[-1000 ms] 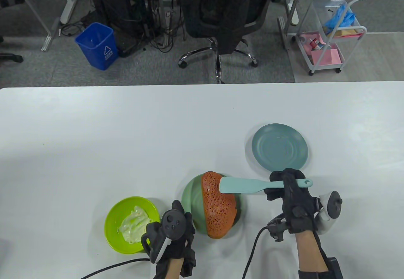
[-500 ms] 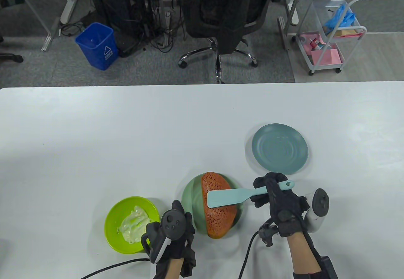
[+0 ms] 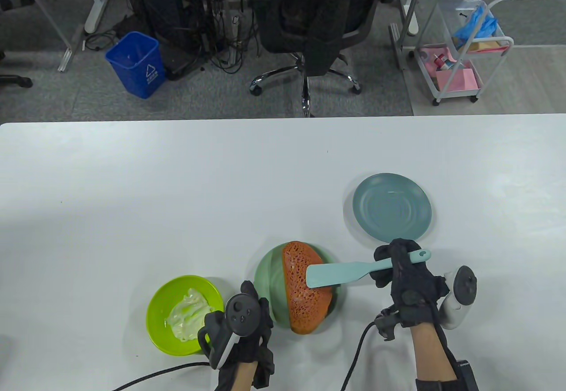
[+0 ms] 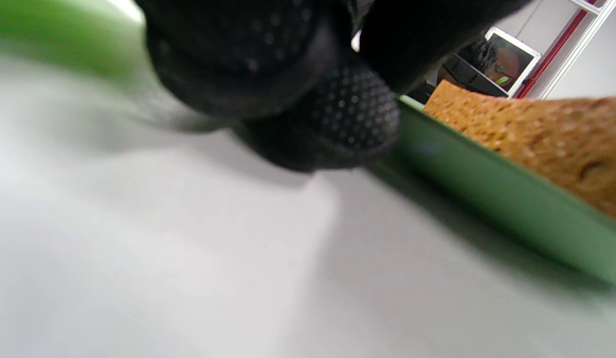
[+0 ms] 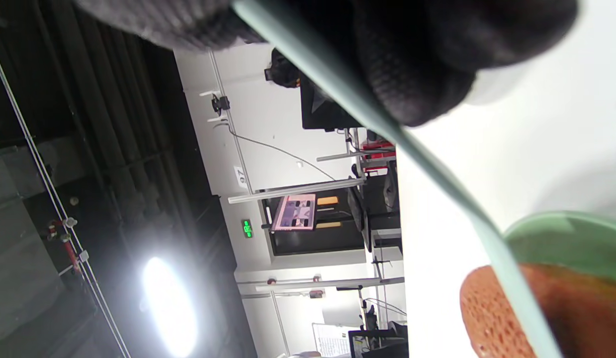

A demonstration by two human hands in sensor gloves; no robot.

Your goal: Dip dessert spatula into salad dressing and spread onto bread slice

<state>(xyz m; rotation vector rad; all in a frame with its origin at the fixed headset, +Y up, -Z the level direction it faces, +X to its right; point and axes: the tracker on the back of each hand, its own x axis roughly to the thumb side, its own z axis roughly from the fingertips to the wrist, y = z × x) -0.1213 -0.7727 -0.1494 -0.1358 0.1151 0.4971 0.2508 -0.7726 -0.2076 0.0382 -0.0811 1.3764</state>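
Note:
An orange-brown bread slice (image 3: 305, 291) lies on a green plate (image 3: 267, 276). My right hand (image 3: 400, 267) grips the handle of a light teal spatula (image 3: 336, 273); its blade lies over the bread's right part. The right wrist view shows the spatula (image 5: 437, 174) edge-on, running past the bread (image 5: 561, 318). A lime green bowl (image 3: 161, 304) with pale dressing (image 3: 190, 313) stands to the left. My left hand (image 3: 241, 329) rests on the table between bowl and plate, holding nothing I can see. The left wrist view shows a fingertip (image 4: 337, 114) beside the plate rim (image 4: 486, 194).
An empty teal plate (image 3: 391, 207) sits just beyond my right hand. Glove cables trail off the table's front edge. The table's far edge borders a floor with an office chair (image 3: 318, 24), a blue bin (image 3: 137, 63) and a cart (image 3: 464, 50).
My right hand swept the spatula left and down across the bread, then drew back right; the blade now lies over the bread's right part. The left hand has not moved.

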